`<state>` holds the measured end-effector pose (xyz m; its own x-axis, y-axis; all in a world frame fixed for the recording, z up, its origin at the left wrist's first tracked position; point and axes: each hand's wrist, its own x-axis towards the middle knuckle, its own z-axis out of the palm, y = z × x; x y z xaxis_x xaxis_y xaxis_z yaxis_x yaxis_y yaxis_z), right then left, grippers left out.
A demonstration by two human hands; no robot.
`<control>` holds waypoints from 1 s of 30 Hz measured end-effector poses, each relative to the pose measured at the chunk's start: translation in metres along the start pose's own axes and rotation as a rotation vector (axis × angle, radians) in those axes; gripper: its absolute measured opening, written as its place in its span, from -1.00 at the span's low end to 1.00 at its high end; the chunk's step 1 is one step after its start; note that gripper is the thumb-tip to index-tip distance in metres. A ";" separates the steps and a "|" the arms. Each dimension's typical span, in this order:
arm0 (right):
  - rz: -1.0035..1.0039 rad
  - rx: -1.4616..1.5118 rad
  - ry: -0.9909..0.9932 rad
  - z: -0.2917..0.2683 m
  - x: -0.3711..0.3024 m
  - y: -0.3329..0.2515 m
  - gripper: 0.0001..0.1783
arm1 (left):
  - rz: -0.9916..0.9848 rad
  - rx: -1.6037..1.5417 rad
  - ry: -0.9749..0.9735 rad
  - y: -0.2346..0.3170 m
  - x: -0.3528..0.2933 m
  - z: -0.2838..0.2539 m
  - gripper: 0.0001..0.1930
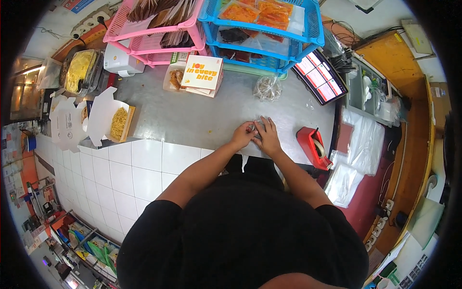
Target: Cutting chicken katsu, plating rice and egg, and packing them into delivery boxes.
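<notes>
Both hands meet over the near edge of the grey metal table (183, 115). Between them is a small, shiny, see-through plastic packet (257, 129) with something dark red at its left side; its contents are mostly hidden by fingers. My left hand (242, 136) is closed with its fingertips pinching the packet. Lying against it from the other side, my right hand (269, 138) has its fingers bent over the packet. Just beyond the hands rests a knotted clear plastic bag (267, 88). Right of my right hand stands a red tape dispenser (314, 147) with a roll of tape.
Pink (159, 48) and blue (260, 58) basket racks holding packets line the back. Open boxes of noodles (119, 123) and a box of fried chicken (176, 78) stand left. A tablet (320, 77) leans at the right, near white plastic bags (361, 139).
</notes>
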<state>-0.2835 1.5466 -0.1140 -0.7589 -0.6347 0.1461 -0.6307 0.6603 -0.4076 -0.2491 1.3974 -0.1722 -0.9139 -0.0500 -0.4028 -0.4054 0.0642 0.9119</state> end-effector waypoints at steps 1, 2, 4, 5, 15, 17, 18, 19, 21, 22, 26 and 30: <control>-0.005 0.002 0.000 0.003 0.000 0.001 -0.23 | 0.000 0.000 0.005 -0.004 0.001 0.000 -0.57; -0.012 0.012 0.000 0.005 0.000 0.003 -0.23 | -0.010 -0.027 -0.014 -0.007 0.003 0.000 -0.56; -0.027 0.026 0.000 0.006 0.002 0.003 -0.23 | -0.020 -0.054 -0.025 -0.011 0.006 -0.001 -0.55; 0.008 0.000 -0.048 0.005 0.004 0.001 -0.25 | -0.009 -0.029 -0.008 -0.011 0.007 0.000 -0.56; -0.015 0.011 -0.027 0.000 -0.004 -0.010 -0.43 | 0.103 0.137 0.231 0.014 -0.031 -0.007 -0.52; -0.095 -0.062 -0.082 0.009 -0.011 -0.009 -0.52 | 0.212 0.146 0.397 0.001 -0.052 -0.013 -0.51; -0.149 -0.043 -0.080 0.014 -0.004 -0.011 -0.52 | 0.212 0.152 0.454 -0.002 -0.061 -0.030 -0.51; -0.168 -0.070 -0.070 0.017 -0.005 -0.013 -0.55 | 0.130 -0.014 0.470 -0.009 -0.078 -0.042 -0.50; -0.194 -0.096 -0.071 0.019 -0.006 -0.011 -0.57 | 0.033 -0.186 0.492 -0.023 -0.120 -0.067 -0.49; -0.207 -0.079 -0.075 0.021 0.004 -0.015 -0.57 | -0.040 -0.156 0.572 -0.030 -0.138 -0.085 -0.52; -0.246 -0.197 -0.103 0.034 0.067 -0.033 -0.53 | -0.234 -0.159 0.787 -0.060 -0.183 -0.142 -0.57; -0.055 -0.302 0.128 0.021 0.132 -0.098 -0.50 | -0.303 -0.362 0.871 -0.051 -0.218 -0.184 -0.52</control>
<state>-0.3182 1.3902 -0.0733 -0.7244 -0.6297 0.2806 -0.6764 0.7277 -0.1134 -0.0257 1.2215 -0.1169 -0.3802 -0.7384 -0.5570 -0.4565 -0.3739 0.8073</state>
